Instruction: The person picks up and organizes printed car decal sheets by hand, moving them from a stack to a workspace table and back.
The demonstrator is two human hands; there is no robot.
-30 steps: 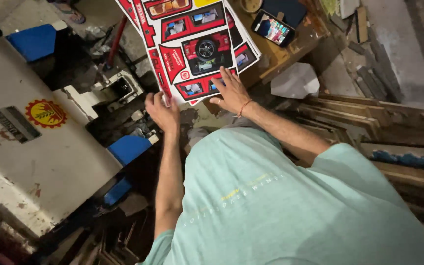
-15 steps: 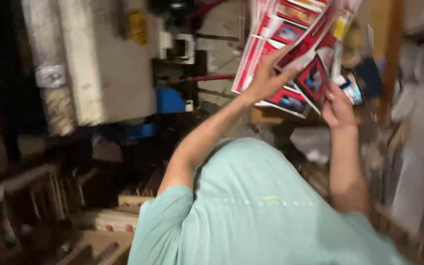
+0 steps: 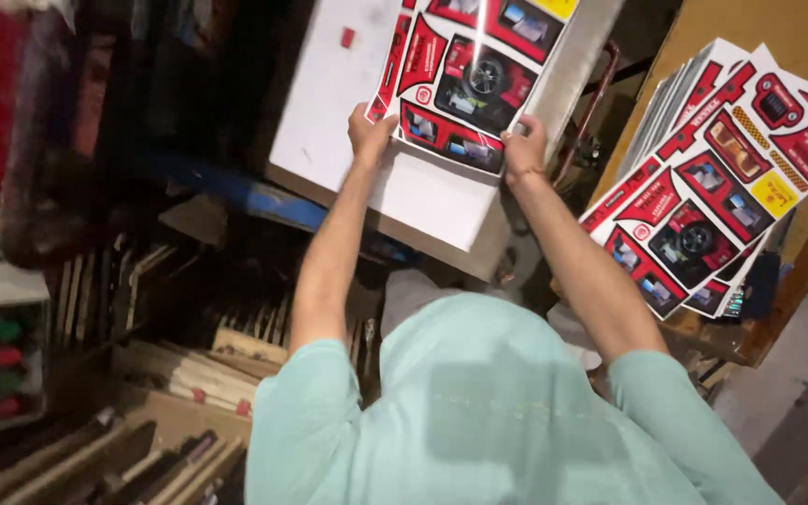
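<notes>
Near the top centre of the frame, both hands grip one glossy printed card sheet (image 3: 468, 79) by its lower edge. The left hand (image 3: 370, 137) pinches the lower left corner and the right hand (image 3: 524, 150) closes on the lower right corner, fingers curled over the sheet's face. The sheet is flat, die-cut into angular flaps, printed in red, white and black with small pictures, and a streak of glare runs down it. It is held over a pale flat machine surface (image 3: 367, 140), smooth and scuffed, whose edge tilts across the upper middle.

At the right of the frame, a fanned stack of like printed sheets (image 3: 713, 187) lies on a brown wooden bench (image 3: 797, 37), its edges overhanging. The person wears a pale green knitted short-sleeved shirt (image 3: 488, 411), filling the lower centre. In the lower left, thin wooden boards (image 3: 189, 365) stand and lie stacked on edge in shadow.
</notes>
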